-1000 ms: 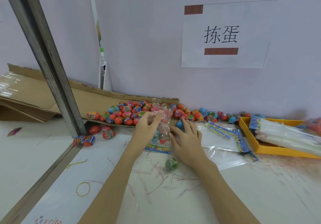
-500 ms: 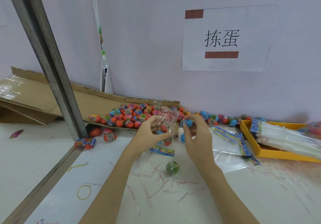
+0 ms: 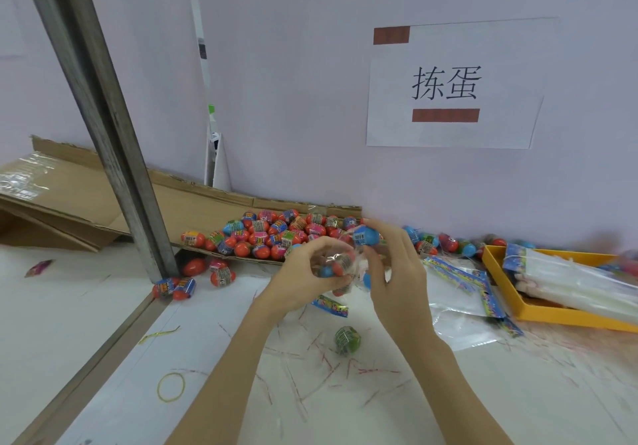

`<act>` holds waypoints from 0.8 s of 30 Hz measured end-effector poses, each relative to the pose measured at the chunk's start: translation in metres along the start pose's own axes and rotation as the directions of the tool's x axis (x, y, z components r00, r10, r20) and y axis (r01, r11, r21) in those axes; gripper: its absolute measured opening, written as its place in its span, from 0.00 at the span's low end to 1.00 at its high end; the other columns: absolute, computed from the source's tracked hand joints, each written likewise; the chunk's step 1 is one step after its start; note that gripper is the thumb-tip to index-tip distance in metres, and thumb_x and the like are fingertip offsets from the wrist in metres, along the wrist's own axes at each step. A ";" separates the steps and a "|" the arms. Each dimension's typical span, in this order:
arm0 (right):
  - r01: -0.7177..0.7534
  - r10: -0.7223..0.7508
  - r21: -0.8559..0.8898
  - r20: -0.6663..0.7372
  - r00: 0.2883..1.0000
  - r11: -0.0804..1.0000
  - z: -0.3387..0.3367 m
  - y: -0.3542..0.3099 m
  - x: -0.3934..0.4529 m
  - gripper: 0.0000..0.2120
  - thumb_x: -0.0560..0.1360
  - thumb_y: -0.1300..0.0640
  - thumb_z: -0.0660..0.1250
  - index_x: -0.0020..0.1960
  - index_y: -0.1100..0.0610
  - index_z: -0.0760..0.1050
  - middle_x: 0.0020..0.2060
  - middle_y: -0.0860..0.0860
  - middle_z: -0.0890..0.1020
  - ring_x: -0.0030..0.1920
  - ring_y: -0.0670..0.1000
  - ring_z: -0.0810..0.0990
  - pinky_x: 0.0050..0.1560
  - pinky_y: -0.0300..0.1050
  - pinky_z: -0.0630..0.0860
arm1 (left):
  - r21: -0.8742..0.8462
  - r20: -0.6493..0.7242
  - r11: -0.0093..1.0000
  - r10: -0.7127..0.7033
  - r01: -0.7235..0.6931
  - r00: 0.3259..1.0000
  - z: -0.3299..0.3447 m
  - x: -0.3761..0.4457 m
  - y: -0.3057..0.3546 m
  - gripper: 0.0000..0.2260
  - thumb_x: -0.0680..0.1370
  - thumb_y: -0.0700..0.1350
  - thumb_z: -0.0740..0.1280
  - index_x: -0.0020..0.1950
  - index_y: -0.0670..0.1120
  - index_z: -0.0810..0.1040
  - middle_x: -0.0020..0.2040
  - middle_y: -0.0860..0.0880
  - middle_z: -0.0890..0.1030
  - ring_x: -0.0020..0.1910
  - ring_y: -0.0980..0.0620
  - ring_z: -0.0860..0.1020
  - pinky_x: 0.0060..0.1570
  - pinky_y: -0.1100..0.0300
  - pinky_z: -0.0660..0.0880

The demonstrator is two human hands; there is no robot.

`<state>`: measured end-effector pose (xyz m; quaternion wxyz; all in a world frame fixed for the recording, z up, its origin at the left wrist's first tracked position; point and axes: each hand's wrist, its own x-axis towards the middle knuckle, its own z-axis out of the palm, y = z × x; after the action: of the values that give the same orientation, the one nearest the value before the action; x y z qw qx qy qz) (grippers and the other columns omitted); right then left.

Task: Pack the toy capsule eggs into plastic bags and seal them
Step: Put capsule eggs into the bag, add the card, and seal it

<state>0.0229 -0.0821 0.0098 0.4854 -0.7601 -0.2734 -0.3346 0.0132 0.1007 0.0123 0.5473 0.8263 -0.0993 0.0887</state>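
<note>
Left hand [image 3: 303,273]: fingers curled round a small clear plastic bag [image 3: 340,265], holding it up off the white table [image 3: 448,393], just in front of the egg pile.
Bag contents: a few capsule eggs show through the film, one orange, one blue; how many there are I cannot tell.
Right hand [image 3: 397,272]: just right of the bag, thumb and fingertips pinching a blue capsule egg [image 3: 366,236] at the bag's top edge; the other fingers are loosely spread. Something blue shows low by this palm, too blurred to make out.
Egg pile [image 3: 272,234]: a heap of orange, blue, pink and green capsule eggs on a flattened cardboard sheet [image 3: 193,203] against the wall, right behind the bag.
Loose eggs: a few orange ones [image 3: 224,276] lie left of the bag by the foot of a slanted metal post [image 3: 114,154]; more trail off to the right along the wall.
Green egg [image 3: 347,339]: alone on the table, below the bag and nearer to me, between the two forearms.
Spare bags [image 3: 459,292]: flat clear bags with colourful header strips, right of the bag on the table.
Yellow tray [image 3: 552,317]: further right of the bag, holding a bundled stack of clear bags.
Rubber band [image 3: 171,386]: yellow, well down and left of the bag.
Paper sign [image 3: 455,85]: on the wall above the bag, printed with two characters.
</note>
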 end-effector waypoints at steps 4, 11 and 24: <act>-0.042 0.042 -0.003 0.049 0.998 0.999 0.001 0.000 -0.001 0.17 0.79 0.67 0.70 0.67 0.56 0.77 0.57 0.50 0.77 0.47 0.42 0.81 0.46 0.27 0.75 | 0.003 -0.035 1.000 0.031 -0.031 0.999 0.000 0.001 0.001 0.21 0.74 0.42 0.80 0.62 0.60 0.81 0.58 0.62 0.83 0.57 0.60 0.81 0.57 0.63 0.80; -0.168 0.160 0.066 0.119 0.980 0.983 0.002 -0.003 -0.005 0.15 0.79 0.62 0.72 0.65 0.53 0.80 0.54 0.44 0.83 0.49 0.45 0.81 0.43 0.33 0.77 | -0.037 -0.031 0.999 0.020 -0.021 0.999 0.000 0.000 0.001 0.19 0.75 0.50 0.80 0.62 0.61 0.80 0.55 0.62 0.85 0.50 0.61 0.83 0.49 0.67 0.79; -0.235 0.236 -0.023 0.138 0.962 0.972 0.000 -0.004 -0.002 0.12 0.79 0.64 0.71 0.61 0.53 0.81 0.55 0.48 0.80 0.46 0.44 0.81 0.44 0.29 0.76 | 0.030 -0.075 0.991 0.135 -0.133 0.988 0.007 0.001 -0.002 0.20 0.76 0.41 0.78 0.58 0.64 0.79 0.51 0.64 0.83 0.51 0.63 0.82 0.50 0.69 0.79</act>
<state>0.0184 -0.0804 0.0103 0.4990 -0.8103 -0.2133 -0.2212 0.0150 0.0950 0.0086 0.5332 0.8205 -0.1323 0.1581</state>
